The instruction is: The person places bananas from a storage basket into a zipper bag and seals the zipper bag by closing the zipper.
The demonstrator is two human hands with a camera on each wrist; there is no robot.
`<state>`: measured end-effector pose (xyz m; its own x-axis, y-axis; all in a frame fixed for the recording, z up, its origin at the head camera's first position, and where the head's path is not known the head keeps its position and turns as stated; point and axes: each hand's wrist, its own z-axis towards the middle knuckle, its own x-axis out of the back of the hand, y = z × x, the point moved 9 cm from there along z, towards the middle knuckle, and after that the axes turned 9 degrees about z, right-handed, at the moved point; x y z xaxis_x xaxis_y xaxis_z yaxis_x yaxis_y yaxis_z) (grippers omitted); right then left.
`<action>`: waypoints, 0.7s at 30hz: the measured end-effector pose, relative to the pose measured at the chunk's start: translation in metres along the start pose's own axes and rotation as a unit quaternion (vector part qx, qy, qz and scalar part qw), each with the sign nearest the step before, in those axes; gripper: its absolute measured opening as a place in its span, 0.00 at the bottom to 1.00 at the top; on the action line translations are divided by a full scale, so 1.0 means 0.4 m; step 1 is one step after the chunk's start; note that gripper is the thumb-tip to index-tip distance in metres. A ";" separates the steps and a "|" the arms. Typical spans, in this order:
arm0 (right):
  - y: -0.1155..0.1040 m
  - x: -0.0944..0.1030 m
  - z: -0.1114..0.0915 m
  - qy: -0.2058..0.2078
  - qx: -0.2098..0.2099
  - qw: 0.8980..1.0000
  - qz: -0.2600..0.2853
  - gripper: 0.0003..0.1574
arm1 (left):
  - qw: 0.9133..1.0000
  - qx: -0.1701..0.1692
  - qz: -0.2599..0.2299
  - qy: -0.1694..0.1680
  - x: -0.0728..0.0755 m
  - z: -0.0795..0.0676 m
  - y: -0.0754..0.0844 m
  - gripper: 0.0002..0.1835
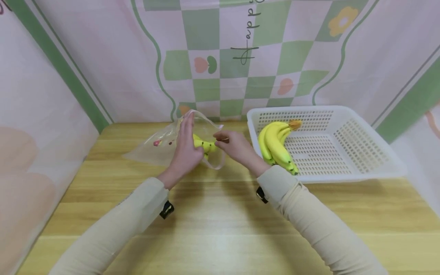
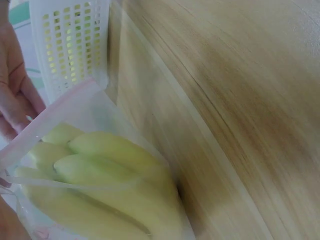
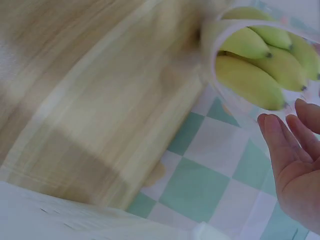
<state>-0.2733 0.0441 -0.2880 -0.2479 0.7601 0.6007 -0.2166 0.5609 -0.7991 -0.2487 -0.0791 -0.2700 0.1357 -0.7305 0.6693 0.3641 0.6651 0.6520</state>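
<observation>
A clear plastic bag (image 1: 154, 147) with a pale rim and small pink prints lies on the wooden table, its mouth held wide toward the right. Inside is a bunch of bananas (image 2: 110, 185), yellow with dark tips that point out at the mouth (image 3: 270, 65). My left hand (image 1: 187, 143) rests against the bag near its rim, fingers straight and raised. Just outside the mouth is my right hand (image 1: 235, 147), its fingertips close to the banana tips. In the right wrist view a gap shows between its thumb and extended fingers (image 3: 277, 135).
To the right stands a white perforated plastic basket (image 1: 319, 177). A second bunch of bananas (image 1: 278, 143) lies in its left end, stem toward the back. Behind the table (image 1: 220, 221) hangs a green and white checkered cloth (image 1: 203, 30).
</observation>
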 end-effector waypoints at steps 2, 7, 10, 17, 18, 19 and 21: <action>-0.003 0.017 0.000 0.015 0.003 1.000 0.007 0.21 | 1.000 0.004 0.000 0.000 0.001 0.000 -0.002 0.55; 0.001 0.070 -0.006 0.040 -0.010 0.999 0.014 0.19 | 1.000 0.011 -0.005 0.002 0.002 0.002 -0.007 0.55; 0.012 0.101 -0.014 0.042 -0.025 0.999 -0.008 0.19 | 1.000 0.013 -0.007 0.007 0.005 0.003 -0.009 0.56; 0.053 0.183 -0.047 0.055 -0.058 0.993 -0.085 0.25 | 1.000 0.012 -0.009 0.011 0.007 0.008 -0.018 0.56; 0.060 0.194 -0.051 0.056 -0.062 0.992 -0.092 0.25 | 1.000 0.013 -0.008 0.010 0.007 0.008 -0.020 0.56; 0.068 0.203 -0.055 0.058 -0.066 0.991 -0.099 0.26 | 1.000 0.013 -0.008 0.009 0.007 0.009 -0.021 0.56; 0.082 0.218 -0.063 0.057 -0.067 0.989 -0.115 0.27 | 1.000 0.014 -0.007 0.009 0.008 0.009 -0.023 0.56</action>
<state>-0.2781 0.1370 -0.2624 -0.0970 0.6351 0.7663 -0.1253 0.7560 -0.6424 -0.2549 -0.0870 -0.2726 0.1482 -0.7419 0.6540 0.3393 0.6593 0.6710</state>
